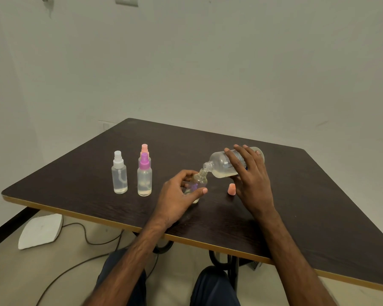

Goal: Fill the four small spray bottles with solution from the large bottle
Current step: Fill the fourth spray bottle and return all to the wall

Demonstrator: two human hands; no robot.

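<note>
My right hand (251, 173) has its fingers wrapped over the large clear plastic bottle (224, 165), tipped neck-down with yellowish solution pooled inside. Its mouth meets the open neck of the small clear spray bottle (200, 181) that my left hand (177, 196) fingers grasp on the dark wood-grain desk (307, 206). Left of those fingers stand three capped spray bottles: white-topped (119, 173), purple-topped (144, 175), and peach-topped (144, 149) behind. A peach cap (231, 188) sits beside my right fingers.

One head-worn wide-angle view looks forward and down, close over the dark tabletop (296, 195), wall beyond.
</note>
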